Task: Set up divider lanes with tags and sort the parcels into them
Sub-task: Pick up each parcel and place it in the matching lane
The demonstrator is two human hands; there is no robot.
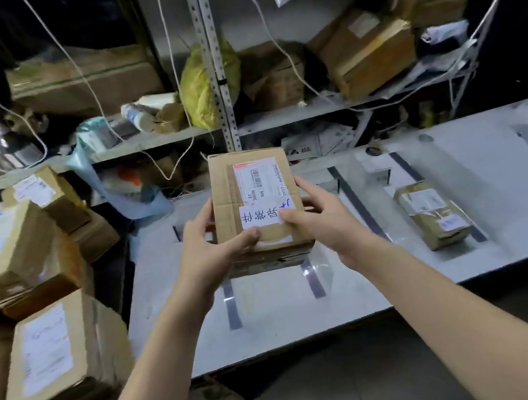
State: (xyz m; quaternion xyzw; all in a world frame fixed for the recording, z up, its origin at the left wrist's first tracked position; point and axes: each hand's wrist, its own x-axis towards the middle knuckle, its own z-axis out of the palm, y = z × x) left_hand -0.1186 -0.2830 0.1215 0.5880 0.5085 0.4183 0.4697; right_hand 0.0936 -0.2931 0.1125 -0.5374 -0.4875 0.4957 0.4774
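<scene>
held parcel (257,207) above table (384,271) | second parcel (434,213) right, on table | stacked boxes (32,300) left

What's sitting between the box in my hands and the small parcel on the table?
Head view: past the right hand gripping the box, one dark divider strip runs across the table before the parcel.

Metal shelf rack (216,70) straight ahead of me. Yellow bag (195,89) on it, white bottle (137,116) lying to its left. White cords (168,43) hang across.
</scene>
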